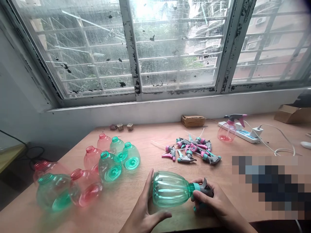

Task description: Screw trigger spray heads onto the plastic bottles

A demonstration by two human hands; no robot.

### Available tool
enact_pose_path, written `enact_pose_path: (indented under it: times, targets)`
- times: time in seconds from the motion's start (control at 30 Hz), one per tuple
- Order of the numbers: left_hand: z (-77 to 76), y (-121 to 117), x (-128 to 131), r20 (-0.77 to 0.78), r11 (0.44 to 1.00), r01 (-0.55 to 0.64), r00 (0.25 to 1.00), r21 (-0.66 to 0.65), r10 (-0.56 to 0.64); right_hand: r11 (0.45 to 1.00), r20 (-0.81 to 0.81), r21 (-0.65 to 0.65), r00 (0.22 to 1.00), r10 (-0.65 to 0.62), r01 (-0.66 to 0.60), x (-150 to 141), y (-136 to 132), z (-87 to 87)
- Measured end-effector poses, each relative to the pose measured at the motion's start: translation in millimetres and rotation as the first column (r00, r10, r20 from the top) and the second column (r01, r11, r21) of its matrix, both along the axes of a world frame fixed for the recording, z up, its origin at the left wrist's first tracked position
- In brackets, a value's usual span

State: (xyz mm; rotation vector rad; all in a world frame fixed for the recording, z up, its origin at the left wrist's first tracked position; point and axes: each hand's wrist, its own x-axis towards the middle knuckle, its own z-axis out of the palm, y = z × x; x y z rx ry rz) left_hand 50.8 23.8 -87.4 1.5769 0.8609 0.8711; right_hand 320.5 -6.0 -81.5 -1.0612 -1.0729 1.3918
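Note:
A green ribbed plastic bottle (170,189) lies on its side just above the wooden table's (145,139) near edge. My left hand (143,210) cups its base, thumb and fingers around the round end. At the bottle's neck sits a grey and teal spray trigger head (205,187), and my right hand (216,202) is wrapped around it. A pile of loose pink, teal and grey trigger heads (194,150) lies just beyond the bottle.
Several empty green and pink bottles (107,161) lie at the left of the table. A pink bottle with its sprayer fitted (228,129) stands by a white power strip (243,133). Cardboard boxes (193,120) sit along the wall under the window.

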Motion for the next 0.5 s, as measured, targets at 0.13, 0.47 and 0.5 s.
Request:
enact_pose_path:
  times: [0.13, 0.47, 0.5]
  targets:
    - [1.6, 1, 0, 0.004, 0.999, -0.004, 1.0, -0.047, 0.004, 1.0, 0.0, 0.013, 1.0, 0.005, -0.005, 1, -1, -0.8]
    - [11.8, -5, 7, 0.109, 0.997, -0.024, 0.994, -0.079, 0.032, 1.0, -0.063, -0.013, 0.998, -0.014, 0.014, -1, 1, -6.0]
    - [14.0, -6, 8, 0.116, 0.996, -0.022, 0.993, -0.091, 0.033, 1.0, -0.058, -0.01, 0.998, -0.016, 0.015, -1, 1, -6.2]
